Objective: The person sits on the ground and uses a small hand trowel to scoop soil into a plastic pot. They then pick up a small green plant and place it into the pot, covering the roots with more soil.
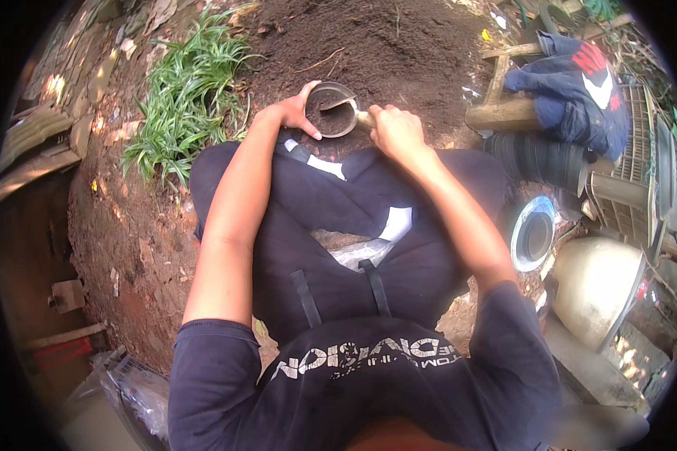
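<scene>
A round dark pot (pixel 354 127) stands on the ground just beyond my crossed legs, with dark soil (pixel 322 119) inside it. My left hand (pixel 298 113) grips its left side, thumb near the front rim and fingers at the back. In my right hand (pixel 396 128) is the pale handle of a hand trowel (pixel 365 119). The trowel's metal blade (pixel 338 104) reaches over the right rim into the pot; soil hides part of it. Behind the pot spreads a broad heap of loose dark soil (pixel 395 56).
Green-and-white striped leafy plants (pixel 194 90) grow to the left. At right are a stack of black pots (pixel 533 160), a dark cloth (pixel 581 96) over a wooden frame (pixel 502 115), a blue-white basin (pixel 518 248) and a large cream pot (pixel 595 287). Plastic sheeting (pixel 141 394) lies lower left.
</scene>
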Demonstrator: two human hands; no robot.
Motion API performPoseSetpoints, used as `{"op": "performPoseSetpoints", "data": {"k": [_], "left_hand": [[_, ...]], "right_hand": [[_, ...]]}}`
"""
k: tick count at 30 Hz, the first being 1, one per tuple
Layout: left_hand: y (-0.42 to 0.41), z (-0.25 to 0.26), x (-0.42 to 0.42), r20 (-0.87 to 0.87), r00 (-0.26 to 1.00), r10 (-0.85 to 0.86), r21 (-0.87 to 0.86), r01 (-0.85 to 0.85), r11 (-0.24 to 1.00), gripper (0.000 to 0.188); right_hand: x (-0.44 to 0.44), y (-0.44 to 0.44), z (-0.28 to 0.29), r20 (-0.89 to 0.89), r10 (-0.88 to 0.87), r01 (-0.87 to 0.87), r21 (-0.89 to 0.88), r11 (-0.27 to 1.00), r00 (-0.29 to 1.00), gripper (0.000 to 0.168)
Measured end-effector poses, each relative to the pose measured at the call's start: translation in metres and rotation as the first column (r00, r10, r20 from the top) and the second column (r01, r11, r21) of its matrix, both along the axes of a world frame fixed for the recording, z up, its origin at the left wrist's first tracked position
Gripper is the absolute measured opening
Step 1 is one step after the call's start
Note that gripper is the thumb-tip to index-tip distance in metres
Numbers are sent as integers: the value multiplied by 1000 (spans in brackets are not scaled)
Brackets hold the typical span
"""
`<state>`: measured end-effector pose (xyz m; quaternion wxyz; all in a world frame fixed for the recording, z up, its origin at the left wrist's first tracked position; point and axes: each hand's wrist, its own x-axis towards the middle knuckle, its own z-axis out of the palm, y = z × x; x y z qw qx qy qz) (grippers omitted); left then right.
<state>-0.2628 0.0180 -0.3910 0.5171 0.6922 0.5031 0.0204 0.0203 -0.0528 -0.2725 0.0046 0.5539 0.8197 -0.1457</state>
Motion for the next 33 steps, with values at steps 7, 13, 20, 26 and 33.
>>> {"op": "performPoseSetpoints", "data": {"k": [7,13,20,26,33], "left_hand": [[3,2,-1,54,998,-19,5,19,1000,155],[0,6,2,7,1000,-15,12,15,1000,152],[-1,11,3,14,1000,3,-2,-3,1000,152],[4,3,6,68,997,-23,50,20,999,152],[-1,5,1,28,1000,-1,37,0,999,153]], "right_hand": [[86,12,30,-546,-375,246,-297,923,749,45],[196,12,57,-384,-744,481,-583,655,547,38],[237,20,30,-204,-774,563,-580,589,600,34],[224,78,-60,-294,-868,357,-822,443,400,34],[227,62,-39,-254,-931,357,-871,338,261,31]]}}
